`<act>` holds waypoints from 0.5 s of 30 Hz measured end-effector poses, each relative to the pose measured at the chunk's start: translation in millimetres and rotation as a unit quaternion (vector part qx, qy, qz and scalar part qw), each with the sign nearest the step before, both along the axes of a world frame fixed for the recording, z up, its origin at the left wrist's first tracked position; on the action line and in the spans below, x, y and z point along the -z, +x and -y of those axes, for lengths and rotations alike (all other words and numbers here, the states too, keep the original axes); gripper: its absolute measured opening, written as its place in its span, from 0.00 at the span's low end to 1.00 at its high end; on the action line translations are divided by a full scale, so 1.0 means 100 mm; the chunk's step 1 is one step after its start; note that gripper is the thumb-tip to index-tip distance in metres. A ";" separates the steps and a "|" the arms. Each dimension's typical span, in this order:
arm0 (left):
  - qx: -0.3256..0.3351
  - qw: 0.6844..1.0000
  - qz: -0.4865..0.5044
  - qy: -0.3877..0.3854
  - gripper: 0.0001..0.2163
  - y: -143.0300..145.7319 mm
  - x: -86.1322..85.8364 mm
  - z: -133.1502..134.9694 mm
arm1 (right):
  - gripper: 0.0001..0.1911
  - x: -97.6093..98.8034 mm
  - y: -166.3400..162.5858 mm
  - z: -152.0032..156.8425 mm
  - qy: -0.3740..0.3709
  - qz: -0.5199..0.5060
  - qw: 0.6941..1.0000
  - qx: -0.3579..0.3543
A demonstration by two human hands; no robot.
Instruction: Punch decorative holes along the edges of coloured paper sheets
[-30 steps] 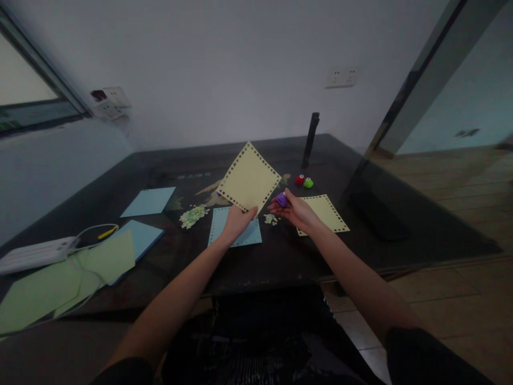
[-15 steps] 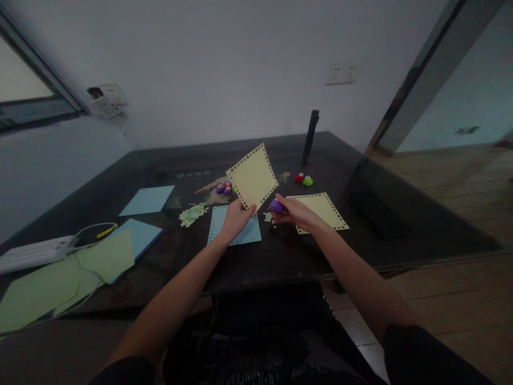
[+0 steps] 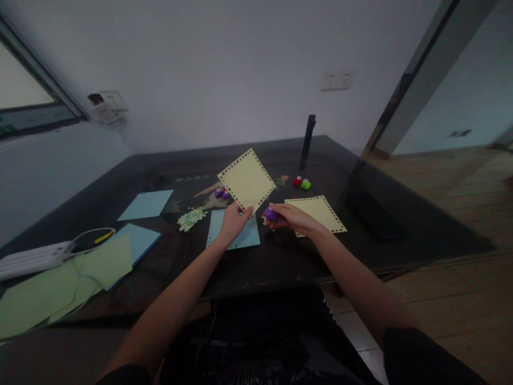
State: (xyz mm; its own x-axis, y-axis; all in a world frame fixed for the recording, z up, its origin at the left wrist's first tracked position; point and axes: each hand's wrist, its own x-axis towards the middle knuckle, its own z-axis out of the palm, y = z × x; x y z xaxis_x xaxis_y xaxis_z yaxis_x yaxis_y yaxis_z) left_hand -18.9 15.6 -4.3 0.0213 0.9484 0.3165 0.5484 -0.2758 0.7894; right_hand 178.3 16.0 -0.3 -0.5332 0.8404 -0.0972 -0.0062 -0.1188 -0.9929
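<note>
The left hand (image 3: pixel 232 222) pinches a yellow sheet (image 3: pixel 247 179); beside it, the right hand (image 3: pixel 294 218) grips, apparently, a purple punch (image 3: pixel 270 214).

The pale yellow sheet (image 3: pixel 247 179) is being held up by its bottom corner, standing diamond-wise and looking flat. Small dark cut-outs are running along at least three of its edges. The small purple punch (image 3: pixel 270 214) is being gripped just right of the sheet's bottom corner, apart from its edge. Fingers are partly covering the punch; its top seems to be showing a pale spot, though the dim light is blurring it.
</note>
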 end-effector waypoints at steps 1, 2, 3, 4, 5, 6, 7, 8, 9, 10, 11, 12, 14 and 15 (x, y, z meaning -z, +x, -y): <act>-0.005 1.000 0.000 0.004 0.09 0.00 -0.01 0.00 | 0.17 -0.01 0.00 0.01 0.001 0.001 1.000 -0.003; -0.010 1.000 0.001 0.008 0.09 -0.01 -0.02 0.00 | 0.15 -0.02 -0.01 0.01 0.004 0.001 1.000 -0.006; -0.014 1.000 0.003 0.010 0.08 -0.01 -0.02 0.00 | 0.14 -0.02 -0.01 0.02 0.008 -0.001 1.000 -0.009; -0.018 1.000 0.005 0.011 0.08 -0.02 -0.03 0.00 | 0.13 -0.02 -0.01 0.02 0.014 -0.004 1.000 -0.012; -0.020 1.000 0.007 0.011 0.08 -0.03 -0.03 0.00 | 0.13 -0.02 -0.01 0.02 0.022 -0.009 1.000 -0.015; -0.021 1.000 0.009 0.010 0.08 -0.03 -0.03 -0.01 | 0.13 -0.02 -0.01 0.01 0.030 -0.015 0.999 -0.019; -0.021 1.000 0.011 0.009 0.08 -0.03 -0.03 -0.01 | 0.14 -0.02 -0.01 0.01 0.038 -0.022 0.999 -0.022; -0.020 1.000 0.012 0.008 0.08 -0.03 -0.03 -0.01 | 0.15 -0.02 -0.01 0.01 0.045 -0.033 0.998 -0.024; -0.019 1.000 0.011 0.008 0.08 -0.03 -0.02 -0.01 | 0.16 -0.02 -0.01 0.01 0.049 -0.044 0.998 -0.023; -0.017 1.000 0.011 0.009 0.08 -0.02 -0.02 -0.01 | 0.16 -0.03 -0.01 0.01 0.050 -0.058 0.997 -0.020; -0.015 1.000 0.012 0.011 0.08 -0.02 -0.02 -0.01 | 0.16 -0.04 -0.01 0.02 0.047 -0.071 0.996 -0.015; -0.013 1.000 0.015 0.014 0.08 -0.01 -0.02 0.00 | 0.17 -0.06 -0.01 0.03 0.043 -0.082 0.996 -0.006; -0.009 1.000 0.021 0.018 0.09 0.00 -0.02 0.00 | 0.19 -0.12 -0.01 0.07 0.037 -0.096 0.995 0.016; -0.008 1.000 0.023 0.018 0.09 0.00 -0.02 0.00 | 0.19 -0.15 -0.01 0.08 0.038 -0.099 0.994 0.031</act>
